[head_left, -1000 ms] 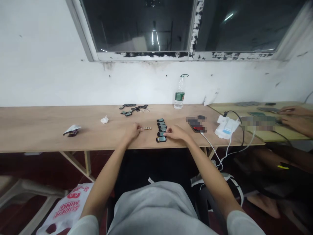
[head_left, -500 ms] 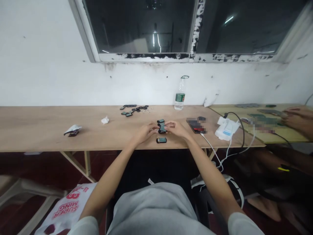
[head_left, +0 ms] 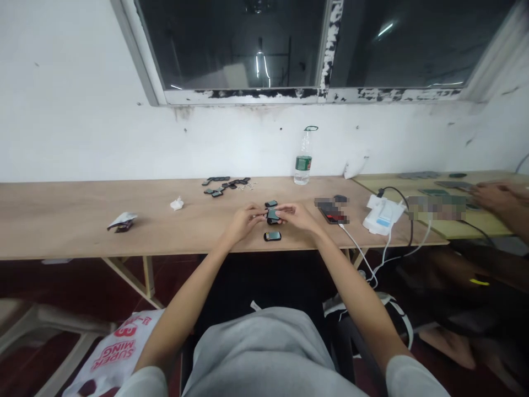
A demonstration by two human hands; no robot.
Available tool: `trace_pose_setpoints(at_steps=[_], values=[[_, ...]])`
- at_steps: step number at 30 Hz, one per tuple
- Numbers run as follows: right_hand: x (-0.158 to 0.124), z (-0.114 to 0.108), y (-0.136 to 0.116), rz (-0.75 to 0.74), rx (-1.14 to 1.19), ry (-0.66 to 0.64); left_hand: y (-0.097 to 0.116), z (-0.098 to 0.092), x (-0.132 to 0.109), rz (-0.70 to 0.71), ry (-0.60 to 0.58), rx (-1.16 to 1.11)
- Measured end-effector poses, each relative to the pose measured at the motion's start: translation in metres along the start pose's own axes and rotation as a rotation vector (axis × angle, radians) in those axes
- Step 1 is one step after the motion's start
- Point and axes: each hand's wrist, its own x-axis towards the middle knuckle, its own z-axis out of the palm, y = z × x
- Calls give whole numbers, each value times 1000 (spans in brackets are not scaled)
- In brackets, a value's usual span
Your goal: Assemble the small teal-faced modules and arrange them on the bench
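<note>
My right hand (head_left: 298,216) pinches a small black-rimmed piece with a grey-green face (head_left: 272,214) just above the table, thumb and fingers on its right side. From the other side my left hand (head_left: 246,220) comes in with closed fingertips at the piece's left edge. Whatever those left fingers hold is too small to make out. Another such piece (head_left: 271,203) lies right behind the held one. A similar oval black piece with a pale face (head_left: 272,236) rests nearer the table's front edge.
Several like pieces (head_left: 217,192) lie at the back with small white bits (head_left: 247,187). A tissue (head_left: 177,204) and an opened packet (head_left: 122,221) are to the left. Rightward are a bottle (head_left: 303,170), a phone (head_left: 332,213), a white power strip (head_left: 382,215) with cables, and another person's hands (head_left: 498,196).
The held piece has shifted slightly up and left, its face now flatter to view. My left fingertips have moved up along its left edge. The other person's hands have shifted a little left.
</note>
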Motion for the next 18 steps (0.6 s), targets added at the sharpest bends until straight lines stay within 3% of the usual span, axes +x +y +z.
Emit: trace_pose_setpoints(at_steps=[10, 14, 18], values=[[2, 4, 6, -5, 35, -24, -2, 2, 0, -44, 25, -31], [0, 5, 3, -7, 29, -37, -1, 2, 0, -166, 47, -193], [-3, 7, -2, 2, 37, -81, 0, -2, 0, -327, -28, -359]])
